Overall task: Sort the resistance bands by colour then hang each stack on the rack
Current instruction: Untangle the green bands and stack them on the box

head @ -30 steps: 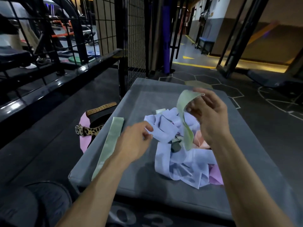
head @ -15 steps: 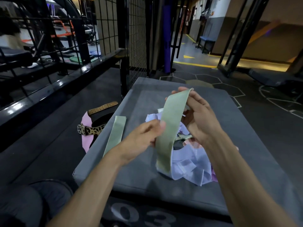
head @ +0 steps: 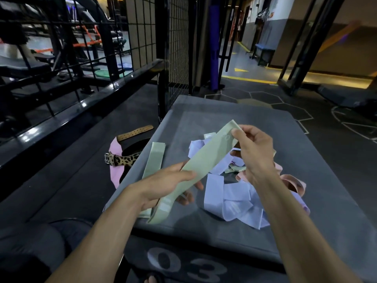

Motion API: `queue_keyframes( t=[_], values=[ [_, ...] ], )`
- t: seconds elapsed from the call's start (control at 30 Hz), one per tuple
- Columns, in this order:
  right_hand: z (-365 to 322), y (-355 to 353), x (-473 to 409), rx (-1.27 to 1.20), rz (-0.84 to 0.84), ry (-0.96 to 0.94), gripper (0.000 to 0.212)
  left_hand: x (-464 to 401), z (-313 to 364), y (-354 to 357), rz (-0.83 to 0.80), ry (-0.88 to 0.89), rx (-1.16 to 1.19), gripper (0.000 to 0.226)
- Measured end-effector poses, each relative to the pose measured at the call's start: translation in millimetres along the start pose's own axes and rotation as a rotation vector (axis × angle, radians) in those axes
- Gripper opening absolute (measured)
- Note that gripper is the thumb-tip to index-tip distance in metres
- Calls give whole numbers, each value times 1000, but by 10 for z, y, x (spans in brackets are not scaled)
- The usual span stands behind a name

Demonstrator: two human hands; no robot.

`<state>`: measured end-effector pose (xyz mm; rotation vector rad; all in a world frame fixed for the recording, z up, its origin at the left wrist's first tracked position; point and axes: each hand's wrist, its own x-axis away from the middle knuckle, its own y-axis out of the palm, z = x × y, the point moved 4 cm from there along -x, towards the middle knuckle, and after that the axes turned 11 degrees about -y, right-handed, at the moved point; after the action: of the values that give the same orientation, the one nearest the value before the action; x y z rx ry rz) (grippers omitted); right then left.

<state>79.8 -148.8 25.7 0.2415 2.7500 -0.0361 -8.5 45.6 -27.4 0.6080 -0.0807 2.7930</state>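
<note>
Gym flooring surrounds a grey padded box [head: 234, 115]. Above it, a green band [head: 206, 160] is stretched between both hands: the right hand [head: 253, 154] pinches its top, the left hand [head: 169, 184] grips lower down. One green band [head: 154, 158] already lies aside; the lilac and pink pile [head: 236, 199] awaits sorting, and hanging seems far off.

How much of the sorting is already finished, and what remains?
Done: one pale green flat band lies apart on the grey padded box. In hand: the left hand and right hand hold a second pale green band stretched between them. Left: the mixed lilac and pink band pile, and all hanging.
</note>
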Motion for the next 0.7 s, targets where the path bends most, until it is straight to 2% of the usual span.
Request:
queue_keyframes(
  t=[0.1,0.23,0.5,0.7],
  values=[
    [55,20,-19,6,8,4,8,18,-91,-59,-49,-81,9,21],
    [141,29,-73,-18,55,14,9,-28,-237,-211,-31,-151,-81,25],
    [337,42,-138,-51,133,65,7,24,-421,-571,123,-289,-244,26],
    [484,224,-180,-116,96,98,9,79,-508,-790,241,-316,-364,22]
  ],
)
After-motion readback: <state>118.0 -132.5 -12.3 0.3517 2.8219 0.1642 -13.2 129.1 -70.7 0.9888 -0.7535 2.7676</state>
